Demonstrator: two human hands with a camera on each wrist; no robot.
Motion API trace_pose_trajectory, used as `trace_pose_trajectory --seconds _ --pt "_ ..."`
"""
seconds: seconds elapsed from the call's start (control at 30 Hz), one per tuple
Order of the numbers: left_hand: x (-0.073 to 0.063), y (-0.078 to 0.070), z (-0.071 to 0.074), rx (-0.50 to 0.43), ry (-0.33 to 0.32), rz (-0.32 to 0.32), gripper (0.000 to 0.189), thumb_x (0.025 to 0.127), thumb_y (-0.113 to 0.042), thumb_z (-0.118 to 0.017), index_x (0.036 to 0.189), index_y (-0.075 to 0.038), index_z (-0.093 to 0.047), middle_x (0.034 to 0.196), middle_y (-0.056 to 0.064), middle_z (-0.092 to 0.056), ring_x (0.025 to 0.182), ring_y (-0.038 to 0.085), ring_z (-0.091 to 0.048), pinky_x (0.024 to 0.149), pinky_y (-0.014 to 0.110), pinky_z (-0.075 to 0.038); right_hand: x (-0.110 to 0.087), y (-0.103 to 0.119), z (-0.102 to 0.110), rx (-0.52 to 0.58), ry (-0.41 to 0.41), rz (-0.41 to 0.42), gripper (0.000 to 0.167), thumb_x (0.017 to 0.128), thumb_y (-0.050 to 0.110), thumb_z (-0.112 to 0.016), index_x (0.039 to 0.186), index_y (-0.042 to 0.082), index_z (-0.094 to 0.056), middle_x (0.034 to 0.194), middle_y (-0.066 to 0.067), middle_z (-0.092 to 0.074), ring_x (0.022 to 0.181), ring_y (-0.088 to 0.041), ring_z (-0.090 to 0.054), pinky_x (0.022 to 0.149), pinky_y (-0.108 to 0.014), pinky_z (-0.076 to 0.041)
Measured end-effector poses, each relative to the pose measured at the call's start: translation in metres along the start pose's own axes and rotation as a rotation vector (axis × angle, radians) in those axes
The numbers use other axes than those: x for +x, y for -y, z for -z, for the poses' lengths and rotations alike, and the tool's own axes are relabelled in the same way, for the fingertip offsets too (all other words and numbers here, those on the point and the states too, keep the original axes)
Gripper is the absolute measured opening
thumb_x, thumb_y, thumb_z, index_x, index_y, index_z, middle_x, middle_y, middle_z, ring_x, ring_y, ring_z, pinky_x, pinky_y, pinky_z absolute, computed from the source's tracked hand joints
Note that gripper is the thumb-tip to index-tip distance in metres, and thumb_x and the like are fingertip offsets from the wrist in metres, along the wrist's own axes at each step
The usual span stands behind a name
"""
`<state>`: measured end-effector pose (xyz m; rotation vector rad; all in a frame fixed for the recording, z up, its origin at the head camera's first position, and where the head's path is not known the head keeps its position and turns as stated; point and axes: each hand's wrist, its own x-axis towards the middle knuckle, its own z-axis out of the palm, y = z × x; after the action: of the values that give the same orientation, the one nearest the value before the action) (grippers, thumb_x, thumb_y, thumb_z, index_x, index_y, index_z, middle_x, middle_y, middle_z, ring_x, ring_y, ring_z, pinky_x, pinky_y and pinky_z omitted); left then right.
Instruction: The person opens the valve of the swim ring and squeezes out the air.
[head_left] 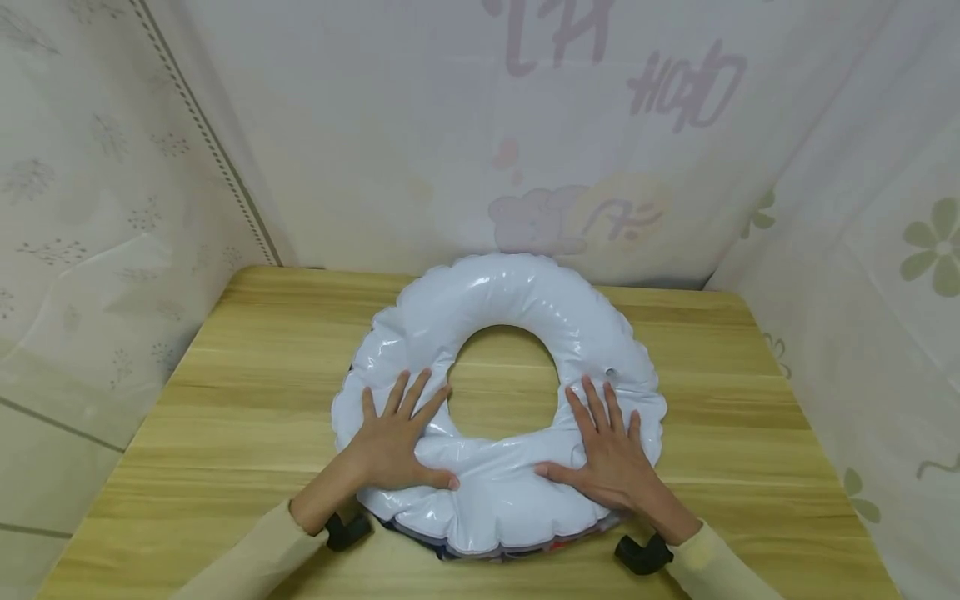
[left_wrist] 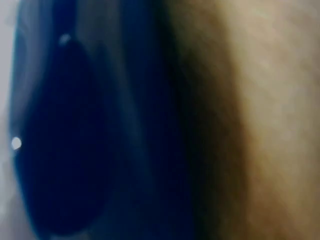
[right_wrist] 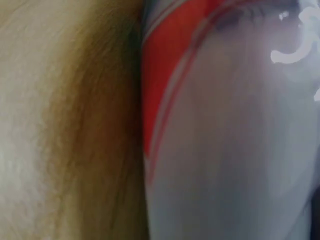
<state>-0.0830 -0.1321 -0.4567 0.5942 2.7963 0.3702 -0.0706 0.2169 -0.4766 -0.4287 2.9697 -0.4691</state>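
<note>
A white inflatable swim ring (head_left: pixel 517 292) lies flat on the wooden table, its plain side up. My left hand (head_left: pixel 393 446) rests on its near left part with fingers spread. On the near right part, my right hand (head_left: pixel 615 458) presses with its fingers spread too, close below a small valve (head_left: pixel 610 372). The near part sags and wrinkles between the two thumbs. Its printed underside peeks out along the near edge. Close up, the left wrist view shows a dark blue patch (left_wrist: pixel 70 150) of that print; the right wrist view shows a red stripe (right_wrist: pixel 167 65) on grey.
The wooden table (head_left: pixel 750 467) extends on both sides of the ring. Behind it hangs a pale printed curtain (head_left: pixel 375 150), with more patterned cloth at left and right. Black wrist camera mounts (head_left: pixel 643 554) sit under both wrists.
</note>
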Motion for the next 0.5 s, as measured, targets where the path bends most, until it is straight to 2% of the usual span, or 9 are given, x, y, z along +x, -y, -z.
trace_pose_trajectory --seconds 0.13,0.5 --pt "0.0010 -0.0009 -0.0006 0.014 0.007 0.005 0.134 0.063 -0.095 -0.063 0.166 -0.025 -0.014 0.175 0.011 0.002 0.159 0.045 0.002 0.110 0.088 -0.001 0.0008 -0.0005 -0.0023 -0.003 0.003 -0.010 0.117 0.079 0.084 -0.061 0.167 0.022 -0.014 0.175 -0.006 0.000 0.160 -0.041 0.002 0.113 -0.084 -0.008" --pt "0.0004 -0.0017 0.0013 0.042 0.008 0.011 0.130 0.065 -0.093 -0.063 0.166 -0.027 -0.016 0.175 0.012 0.000 0.159 0.045 0.001 0.111 0.087 -0.003 0.0004 0.0014 -0.0069 -0.035 -0.004 -0.034 0.120 0.074 0.092 -0.057 0.166 0.024 -0.018 0.175 -0.004 0.000 0.161 -0.039 0.002 0.115 -0.082 -0.005"
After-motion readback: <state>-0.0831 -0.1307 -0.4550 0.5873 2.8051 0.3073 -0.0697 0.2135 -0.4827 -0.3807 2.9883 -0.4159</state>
